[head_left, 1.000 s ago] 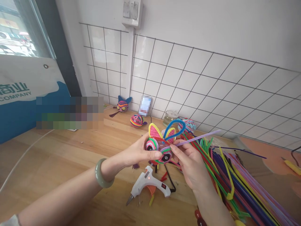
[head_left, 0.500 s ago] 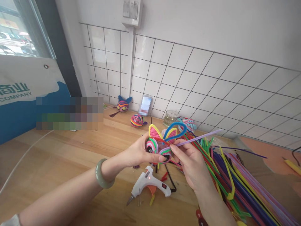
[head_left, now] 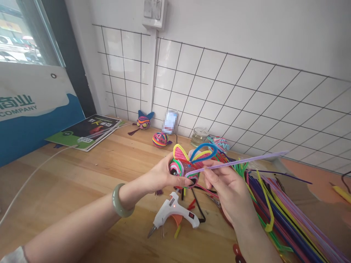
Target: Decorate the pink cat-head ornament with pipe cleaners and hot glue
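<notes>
My left hand (head_left: pixel 161 175) is wrapped round a colourful pipe-cleaner mask ornament (head_left: pixel 178 166), its thumb on the lower front. The ornament has yellow-edged pink ears, striped eyes with dark centres and a blue loop (head_left: pixel 204 152) standing at its top. My right hand (head_left: pixel 223 179) pinches a light purple pipe cleaner (head_left: pixel 246 159) just right of the ornament. One end of that strip meets the right eye; the rest stretches away to the upper right. Below the hands, a white glue gun (head_left: pixel 175 212) lies on the wooden table (head_left: pixel 109 241), its small light glowing orange-red.
Many coloured pipe cleaners (head_left: pixel 287 212) spread over the right side. Behind the hands stand a blue-eared ornament (head_left: pixel 143 121), a striped ball (head_left: pixel 160 140), a phone (head_left: pixel 170 121) and a glass jar (head_left: pixel 199 137). Booklets (head_left: pixel 87 131) and a white cable (head_left: pixel 35 171) lie left.
My right hand has shifted slightly right, with more of the purple strip now extending in a straighter line off the eye. My left hand still holds the ornament in nearly the same place.
</notes>
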The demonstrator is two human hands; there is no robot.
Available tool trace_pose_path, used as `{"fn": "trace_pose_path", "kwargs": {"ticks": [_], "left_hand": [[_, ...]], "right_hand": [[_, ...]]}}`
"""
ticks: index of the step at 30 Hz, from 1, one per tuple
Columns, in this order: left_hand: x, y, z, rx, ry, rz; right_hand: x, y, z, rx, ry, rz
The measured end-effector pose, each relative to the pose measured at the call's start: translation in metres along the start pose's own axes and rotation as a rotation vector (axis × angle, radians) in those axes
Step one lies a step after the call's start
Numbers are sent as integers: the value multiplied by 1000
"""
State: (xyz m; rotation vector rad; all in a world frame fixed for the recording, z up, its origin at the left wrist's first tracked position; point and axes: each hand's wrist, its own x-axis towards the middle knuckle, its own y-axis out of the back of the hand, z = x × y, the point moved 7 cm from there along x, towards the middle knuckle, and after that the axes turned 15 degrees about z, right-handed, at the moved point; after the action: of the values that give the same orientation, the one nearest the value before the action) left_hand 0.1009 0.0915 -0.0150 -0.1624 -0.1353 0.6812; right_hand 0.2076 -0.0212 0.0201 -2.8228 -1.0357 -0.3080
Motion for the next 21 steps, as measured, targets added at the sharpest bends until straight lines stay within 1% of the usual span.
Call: {"fn": "trace_pose_path", "kwargs": {"ticks": [4,5,6,8,10,12,14,16,19,21], "left_hand": [[4,4,-5,-36,3,7],[5,4,-4,-54,-4,1],[6,4,-4,-69,-11,-6],[7,6,-4,-80,-22,-5],[8,8,-4,-56,-38,20],[8,11,-2,-15,-76,57],[8,11,2,13,-131,72],[6,10,6,29,-180,62],[4,9,11,43,-211,50],[3,9,12,42,-223,50]], "right_hand": [[-6,-5,-13,-24,93,-120],[-7,-6,-14,-39,103,-131],[-7,-5,-14,-54,106,-122],[-5,0,-13,-68,97,-53],[-5,5,-12,-92,97,21],[-7,5,-14,-144,121,44],[-9,4,-19,-193,155,35],[-12,0,-26,-202,189,4],[-15,-5,-31,-186,223,-67],[-16,-5,-29,-157,215,-97]]}}
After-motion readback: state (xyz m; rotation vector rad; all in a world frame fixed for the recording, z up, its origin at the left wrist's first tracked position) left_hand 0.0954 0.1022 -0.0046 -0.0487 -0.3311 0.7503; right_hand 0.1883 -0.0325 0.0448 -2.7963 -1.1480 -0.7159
